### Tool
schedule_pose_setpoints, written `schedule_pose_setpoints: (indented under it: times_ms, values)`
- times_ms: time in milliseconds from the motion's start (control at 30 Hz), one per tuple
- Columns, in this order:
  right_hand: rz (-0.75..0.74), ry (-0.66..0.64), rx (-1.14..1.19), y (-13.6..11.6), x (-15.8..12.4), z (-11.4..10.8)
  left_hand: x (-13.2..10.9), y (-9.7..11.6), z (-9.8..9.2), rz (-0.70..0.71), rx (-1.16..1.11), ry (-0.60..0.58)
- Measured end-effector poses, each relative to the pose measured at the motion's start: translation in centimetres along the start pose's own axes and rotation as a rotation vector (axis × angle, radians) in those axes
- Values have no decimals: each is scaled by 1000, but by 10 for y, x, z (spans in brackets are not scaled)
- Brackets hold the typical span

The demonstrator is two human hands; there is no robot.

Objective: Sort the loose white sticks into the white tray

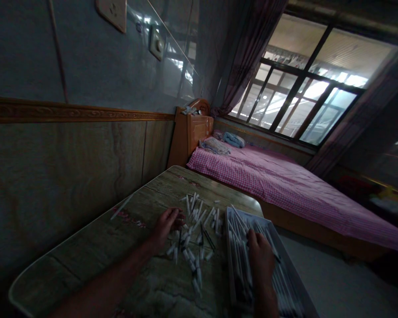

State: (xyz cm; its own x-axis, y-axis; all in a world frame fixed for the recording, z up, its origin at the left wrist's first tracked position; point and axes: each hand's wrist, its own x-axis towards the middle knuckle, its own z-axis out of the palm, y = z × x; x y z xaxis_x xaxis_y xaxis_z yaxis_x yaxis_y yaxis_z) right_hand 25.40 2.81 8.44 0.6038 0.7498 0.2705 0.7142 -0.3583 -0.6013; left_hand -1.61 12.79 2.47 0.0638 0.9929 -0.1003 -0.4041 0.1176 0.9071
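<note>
Scattered over the middle of the table are several short white tubes (198,260), with a few dark thin sticks (207,236) among them. My left hand (170,221) is at the left edge of this pile, its fingers curled together; what they hold, if anything, is too small to name. To the right of the pile lies a white tray (231,274) holding many long thin white sticks (285,282). Over the tray, my right hand (260,251) has its fingers closed among the sticks, and its fingertips are too dim to show what they grip.
The table (146,278) has a pale rounded rim, and a single white stick (122,206) lies near its left edge. A tiled wall (69,176) runs along the left. Beyond the table stands a bed (268,172) with a pink checked cover, below a window.
</note>
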Motion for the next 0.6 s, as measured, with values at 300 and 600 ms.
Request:
schedule_pose_setpoints:
  times_ms: [300,600]
  values:
    - [219,-167,-439,56,34,-29,6,-5,1,1,66,25]
    - [-271,-368,-295,-34,-14,29,5,-10,3,5,120,-11]
